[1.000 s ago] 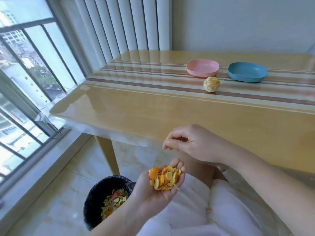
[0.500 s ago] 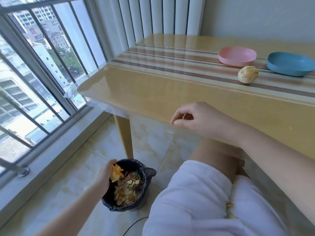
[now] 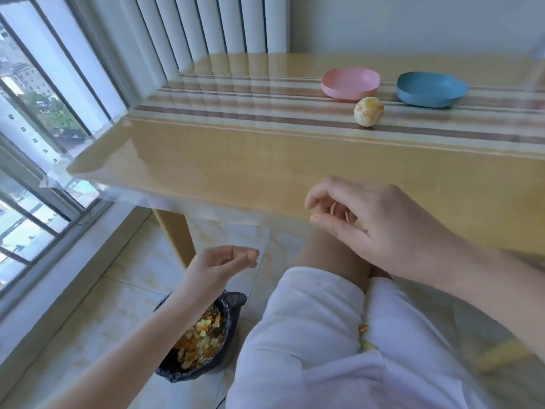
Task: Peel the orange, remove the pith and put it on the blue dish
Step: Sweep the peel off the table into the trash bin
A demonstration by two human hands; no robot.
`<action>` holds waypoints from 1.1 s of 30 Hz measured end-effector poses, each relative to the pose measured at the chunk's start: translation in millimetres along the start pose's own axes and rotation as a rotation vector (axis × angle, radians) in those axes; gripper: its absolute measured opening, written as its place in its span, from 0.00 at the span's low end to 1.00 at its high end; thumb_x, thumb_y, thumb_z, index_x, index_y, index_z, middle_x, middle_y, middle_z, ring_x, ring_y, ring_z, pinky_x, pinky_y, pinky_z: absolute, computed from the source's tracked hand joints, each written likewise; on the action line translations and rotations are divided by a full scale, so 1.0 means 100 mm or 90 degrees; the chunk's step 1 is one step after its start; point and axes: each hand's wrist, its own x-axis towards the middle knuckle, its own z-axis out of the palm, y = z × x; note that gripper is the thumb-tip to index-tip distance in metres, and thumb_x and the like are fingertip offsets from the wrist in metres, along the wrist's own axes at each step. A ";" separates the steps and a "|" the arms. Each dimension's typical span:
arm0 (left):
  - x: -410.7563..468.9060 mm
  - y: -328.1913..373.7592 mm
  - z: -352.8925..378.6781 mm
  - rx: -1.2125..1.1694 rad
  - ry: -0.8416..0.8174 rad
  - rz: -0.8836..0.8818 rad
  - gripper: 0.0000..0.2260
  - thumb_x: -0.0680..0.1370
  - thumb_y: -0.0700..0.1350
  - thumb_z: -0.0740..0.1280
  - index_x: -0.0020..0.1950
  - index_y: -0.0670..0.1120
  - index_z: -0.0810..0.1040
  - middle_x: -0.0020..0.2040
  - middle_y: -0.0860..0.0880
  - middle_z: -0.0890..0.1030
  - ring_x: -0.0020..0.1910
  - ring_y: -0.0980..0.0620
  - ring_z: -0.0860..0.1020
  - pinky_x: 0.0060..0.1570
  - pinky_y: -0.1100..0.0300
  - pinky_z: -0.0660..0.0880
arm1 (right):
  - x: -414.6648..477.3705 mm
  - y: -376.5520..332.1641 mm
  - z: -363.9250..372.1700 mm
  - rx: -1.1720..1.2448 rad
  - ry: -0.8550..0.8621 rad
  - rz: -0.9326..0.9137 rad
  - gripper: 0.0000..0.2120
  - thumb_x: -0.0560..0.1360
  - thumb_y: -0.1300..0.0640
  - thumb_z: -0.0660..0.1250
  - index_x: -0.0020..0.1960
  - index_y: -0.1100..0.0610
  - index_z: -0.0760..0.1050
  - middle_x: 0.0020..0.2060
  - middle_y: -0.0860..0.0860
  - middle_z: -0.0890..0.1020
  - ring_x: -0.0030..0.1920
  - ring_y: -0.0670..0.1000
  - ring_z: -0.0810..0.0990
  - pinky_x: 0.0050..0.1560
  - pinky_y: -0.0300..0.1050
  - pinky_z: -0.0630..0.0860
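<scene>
Peeled orange [image 3: 369, 111] sits well beyond the right hand [image 3: 374, 219] — nearer than the left hand [image 3: 219, 265] — both loosely curled, empty.

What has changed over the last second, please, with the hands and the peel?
The left hand carried its pile of peel down to the bin, dropped it in, and has come back up empty. The right hand stayed near the table edge, fingers loosely curled. The orange stayed beside the dishes.
</scene>
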 end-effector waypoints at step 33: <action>0.42 0.26 1.13 0.414 -0.168 0.254 0.05 0.72 0.40 0.73 0.47 0.42 0.84 0.35 0.59 0.76 0.31 0.68 0.73 0.34 0.75 0.67 | -1.14 0.68 0.85 -0.131 -0.569 0.225 0.07 0.69 0.58 0.65 0.36 0.61 0.74 0.33 0.59 0.74 0.33 0.55 0.67 0.31 0.46 0.62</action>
